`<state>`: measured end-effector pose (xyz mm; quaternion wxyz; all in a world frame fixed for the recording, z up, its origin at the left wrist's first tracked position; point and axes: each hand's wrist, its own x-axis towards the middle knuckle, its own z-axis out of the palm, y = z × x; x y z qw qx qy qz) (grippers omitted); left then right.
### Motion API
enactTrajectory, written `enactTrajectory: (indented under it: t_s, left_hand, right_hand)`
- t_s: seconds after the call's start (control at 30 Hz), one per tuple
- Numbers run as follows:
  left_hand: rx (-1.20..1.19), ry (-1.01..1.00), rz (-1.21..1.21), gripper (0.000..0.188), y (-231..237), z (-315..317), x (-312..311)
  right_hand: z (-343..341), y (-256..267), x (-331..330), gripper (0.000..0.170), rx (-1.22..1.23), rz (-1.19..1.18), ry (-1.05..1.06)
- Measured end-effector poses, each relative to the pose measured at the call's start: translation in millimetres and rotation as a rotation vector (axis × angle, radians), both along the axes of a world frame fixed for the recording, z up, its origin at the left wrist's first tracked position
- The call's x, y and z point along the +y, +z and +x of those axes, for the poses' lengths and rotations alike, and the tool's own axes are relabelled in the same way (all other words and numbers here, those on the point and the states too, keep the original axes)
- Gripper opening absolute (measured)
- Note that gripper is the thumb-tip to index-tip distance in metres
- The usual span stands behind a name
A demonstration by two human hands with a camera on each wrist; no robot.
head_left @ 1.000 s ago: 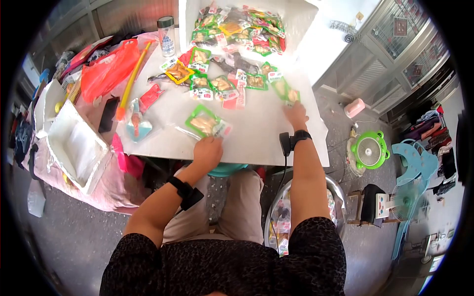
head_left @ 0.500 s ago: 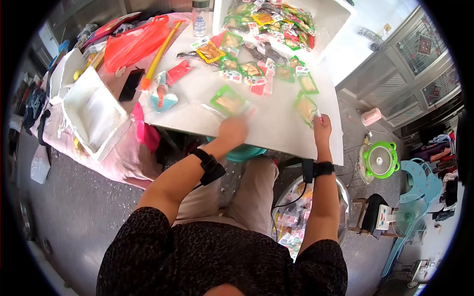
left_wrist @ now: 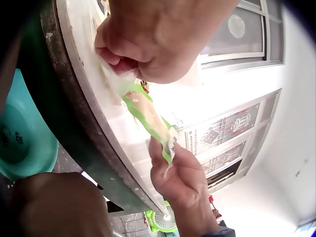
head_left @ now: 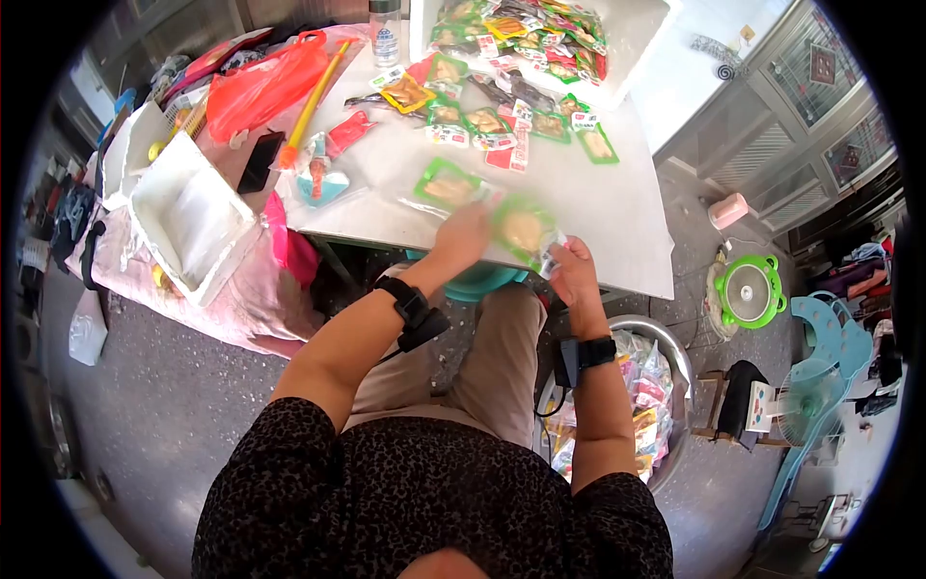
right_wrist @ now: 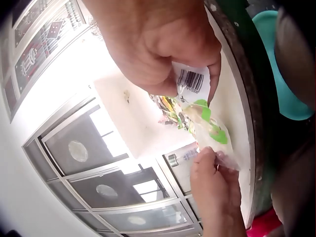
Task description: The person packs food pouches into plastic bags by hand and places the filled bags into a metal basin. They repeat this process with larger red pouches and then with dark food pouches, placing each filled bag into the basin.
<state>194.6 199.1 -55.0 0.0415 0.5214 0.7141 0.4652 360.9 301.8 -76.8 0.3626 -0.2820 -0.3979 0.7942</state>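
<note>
A green-edged food packet [head_left: 523, 230] with pale contents spans both hands at the table's front edge. My right hand [head_left: 576, 270] pinches its white end, where a barcode label [right_wrist: 191, 80] shows. In the right wrist view, my left hand [right_wrist: 217, 185] grips clear film [right_wrist: 228, 160] at the packet's other end, thumb and fingers curled on it. A second green-edged packet [head_left: 447, 183] lies flat on the table [head_left: 386, 217], just beyond my left hand. From the left wrist, the held packet [left_wrist: 148, 111] appears edge-on, stretched between the two hands.
Several food packets [head_left: 487, 123] lie across the back of the table, before a white foam box [head_left: 637, 43] full of more. A clear bottle [head_left: 385, 41] stands at the back left. To the right, a metal basin [head_left: 683, 376] of packets sits on the floor.
My right hand has drawn the green-edged packet from the table's right side towards the middle front, up to my left hand. Overall, the head view has swung leftward.
</note>
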Motion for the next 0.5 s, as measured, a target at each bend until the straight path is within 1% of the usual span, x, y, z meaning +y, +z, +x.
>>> enactTrajectory:
  t_s: [0.03,0.1,0.17,0.23,0.3,0.33,0.4,0.43,0.5]
  left_hand:
    - [0.005,0.007,-0.022,0.014,-4,-1,2]
    - [0.014,0.022,-0.064,0.013,-15,-2,8]
    - [0.089,0.024,-0.08,0.013,-21,3,9]
    - [0.136,-0.007,-0.085,0.013,-16,7,8]
    - [0.151,-0.071,-0.078,0.013,-8,11,6]
    - [0.171,-0.048,-0.133,0.013,-5,13,5]
    - [0.211,-0.001,-0.242,0.014,2,16,4]
    - [0.219,-0.001,-0.255,0.014,3,16,3]
    - [0.234,0.002,-0.284,0.014,4,16,0]
  right_hand:
    - [-1,0,0,0.008,0.014,-0.004,0.059]
    - [-7,3,0,0.007,-0.045,-0.039,0.123]
    - [-13,4,1,0.007,-0.074,-0.063,0.166]
    - [-21,4,3,0.007,-0.075,-0.075,0.19]
    - [-30,8,-1,0.008,0.035,-0.078,0.256]
    - [-34,11,-5,0.008,0.091,-0.081,0.289]
    - [-44,16,-12,0.008,0.018,-0.094,0.352]
    - [-48,20,-14,0.009,-0.017,-0.101,0.384]
    - [-50,38,-14,0.009,-0.62,0.438,0.314]
